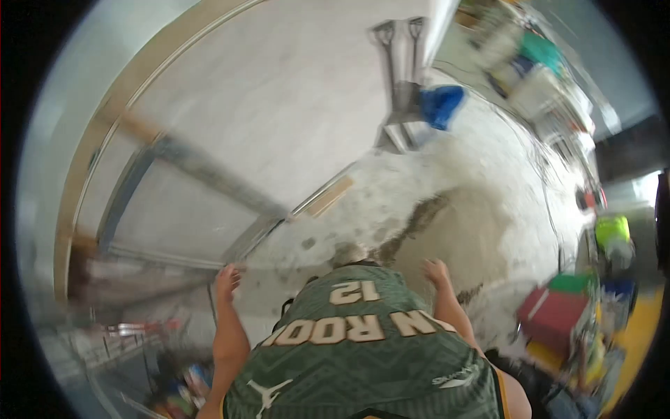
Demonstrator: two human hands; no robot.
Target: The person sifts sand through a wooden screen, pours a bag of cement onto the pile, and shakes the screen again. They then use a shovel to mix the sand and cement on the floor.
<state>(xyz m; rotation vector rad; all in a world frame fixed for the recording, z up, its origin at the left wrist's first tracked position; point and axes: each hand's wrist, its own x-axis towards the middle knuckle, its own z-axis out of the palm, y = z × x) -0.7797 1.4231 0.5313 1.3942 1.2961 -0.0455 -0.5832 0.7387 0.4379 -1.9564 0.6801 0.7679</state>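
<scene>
The view is blurred and looks straight down my own body. A green jersey [363, 349] with the number 12 and cream letters fills the bottom centre. My left hand [227, 278] hangs by my side at the left, its fingers loosely apart and holding nothing. My right hand [437, 271] hangs at the right, also empty, over the dusty white floor [453, 209]. Neither hand touches anything.
A metal stand [401, 77] with a blue cloth or bag [441, 105] is ahead. A wooden strip [328, 197] lies by metal frames [174, 167] on the left. A red box [551, 314], a green box [572, 283] and clutter sit at the right.
</scene>
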